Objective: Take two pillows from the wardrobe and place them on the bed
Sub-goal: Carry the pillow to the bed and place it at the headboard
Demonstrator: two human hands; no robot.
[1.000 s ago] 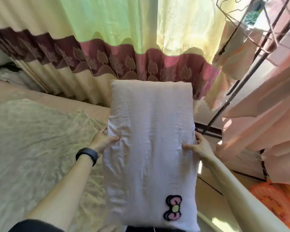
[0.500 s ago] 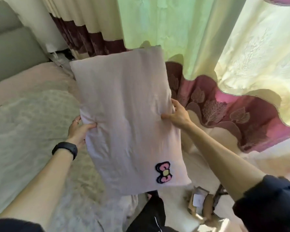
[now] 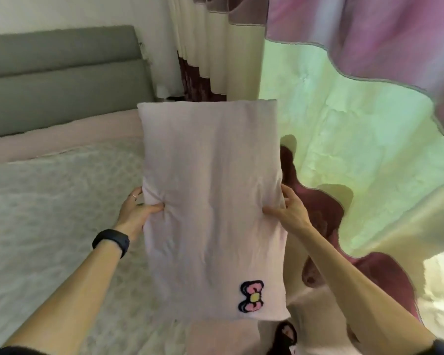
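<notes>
A bed (image 3: 49, 226) with a pale patterned cover fills the left, its grey headboard (image 3: 62, 80) against a white wall (image 3: 62, 11). A curtain (image 3: 356, 149) in cream, green and maroon hangs on the right. The pillow (image 3: 210, 201), pale pink with a bow patch (image 3: 251, 297) near its lower right corner, is held in the air, long side upright, by the bed's right edge. The left hand (image 3: 135, 213), with a black wristband (image 3: 112, 242), grips its left edge, thumb dug into the front; the right hand (image 3: 290, 211) pinches the right edge likewise. Against 0.5 s ago, the pillow stands straight rather than tilted, and more of the headboard shows
</notes>
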